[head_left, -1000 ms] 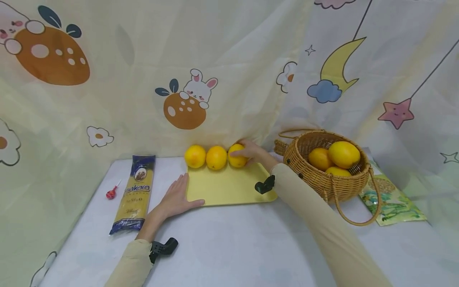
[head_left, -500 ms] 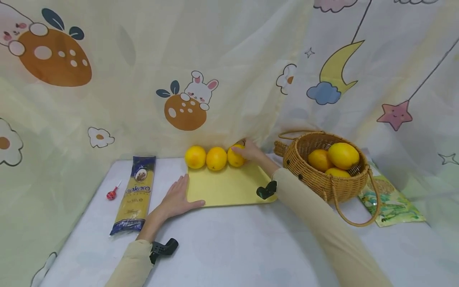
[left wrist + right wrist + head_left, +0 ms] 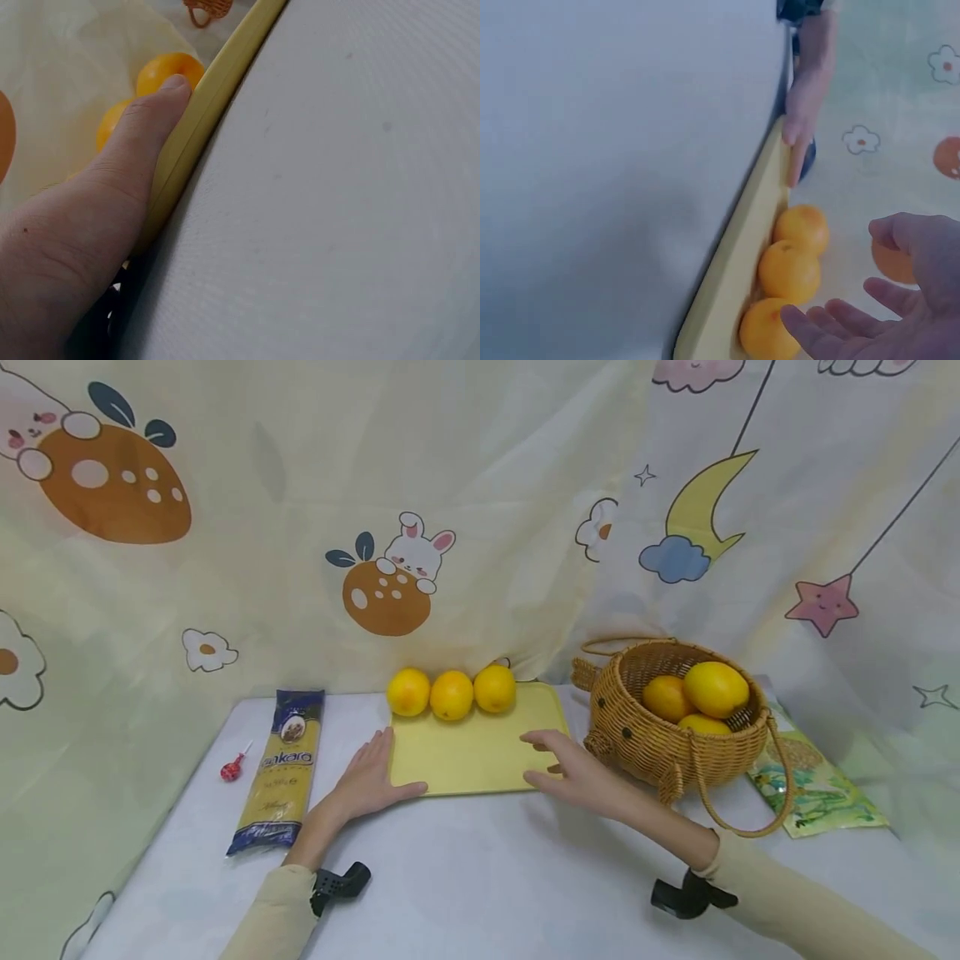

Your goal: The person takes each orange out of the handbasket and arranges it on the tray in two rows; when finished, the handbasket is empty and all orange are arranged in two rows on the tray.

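A yellow tray lies on the table, with three oranges in a row along its back edge: a left orange, a middle orange and a right orange. My left hand rests at the tray's front left corner, fingers straight along the left side and thumb on the front rim, as the left wrist view also shows. Over the tray's right front part my right hand hovers with spread, slightly bent fingers and nothing in them. In the right wrist view its fingers overlap the nearest orange.
A wicker basket holding several oranges stands to the right, its handle hanging in front. Behind it lies a green packet. On the left are a pasta packet and a red lollipop. A printed curtain hangs behind.
My right hand has let go of the right orange and drawn back toward the front right. The orange stays on the tray. The left hand has not moved.
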`<state>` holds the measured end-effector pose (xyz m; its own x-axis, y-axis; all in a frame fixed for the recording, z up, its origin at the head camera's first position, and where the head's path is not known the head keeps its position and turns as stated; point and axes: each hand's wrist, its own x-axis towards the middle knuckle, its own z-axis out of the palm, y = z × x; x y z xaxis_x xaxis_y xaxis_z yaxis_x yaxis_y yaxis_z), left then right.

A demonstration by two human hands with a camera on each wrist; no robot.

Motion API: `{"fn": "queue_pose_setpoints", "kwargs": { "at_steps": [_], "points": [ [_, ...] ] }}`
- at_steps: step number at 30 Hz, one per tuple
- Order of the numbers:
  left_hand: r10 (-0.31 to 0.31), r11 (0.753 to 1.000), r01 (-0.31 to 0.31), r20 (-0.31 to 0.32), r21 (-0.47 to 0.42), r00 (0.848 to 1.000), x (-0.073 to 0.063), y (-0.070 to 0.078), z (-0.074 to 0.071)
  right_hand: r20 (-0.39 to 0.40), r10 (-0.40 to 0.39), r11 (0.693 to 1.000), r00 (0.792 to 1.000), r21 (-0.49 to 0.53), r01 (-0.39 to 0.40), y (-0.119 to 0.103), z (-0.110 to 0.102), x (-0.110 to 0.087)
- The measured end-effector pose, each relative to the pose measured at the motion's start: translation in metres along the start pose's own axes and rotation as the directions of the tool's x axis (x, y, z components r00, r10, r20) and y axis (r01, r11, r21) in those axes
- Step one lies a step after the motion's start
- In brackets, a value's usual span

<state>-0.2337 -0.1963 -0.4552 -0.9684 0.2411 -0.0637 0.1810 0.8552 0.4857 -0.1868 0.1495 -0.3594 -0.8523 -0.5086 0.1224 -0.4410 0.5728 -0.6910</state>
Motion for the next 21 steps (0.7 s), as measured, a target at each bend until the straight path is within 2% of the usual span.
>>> {"fn": "queue_pose_setpoints", "kwargs": {
  "at_steps": [4, 9, 14, 18, 21],
  "points": [
    [-0.001, 1.0, 0.0, -0.01, -0.006, 1.0, -0.001, -0.002, 0.001, -0.051, -0.028, 0.999, 0.998, -0.025, 0.027, 0.003, -0.016, -0.027],
    [-0.003, 1.0, 0.003, -0.009, -0.008, 1.0, -0.001, -0.003, 0.001, -0.185, -0.068, 0.998, 0.98, -0.015, 0.067, 0.012, -0.047, -0.046],
    [-0.003, 1.0, 0.003, -0.007, -0.01, 1.0, 0.0, -0.004, 0.0, -0.31, -0.008, 0.999, 0.951, -0.045, -0.006, 0.021, -0.074, -0.054],
    [-0.002, 1.0, 0.002, -0.017, 0.001, 1.0, 0.0, -0.006, 0.0, -0.36, 0.043, 0.997, 0.932, -0.047, -0.064, 0.028, -0.082, -0.055],
    [0.0, 1.0, 0.0, -0.017, 0.001, 1.0, 0.0, -0.006, 0.0, -0.377, 0.057, 0.997, 0.925, -0.031, -0.074, 0.034, -0.085, -0.057]
  ]
}}
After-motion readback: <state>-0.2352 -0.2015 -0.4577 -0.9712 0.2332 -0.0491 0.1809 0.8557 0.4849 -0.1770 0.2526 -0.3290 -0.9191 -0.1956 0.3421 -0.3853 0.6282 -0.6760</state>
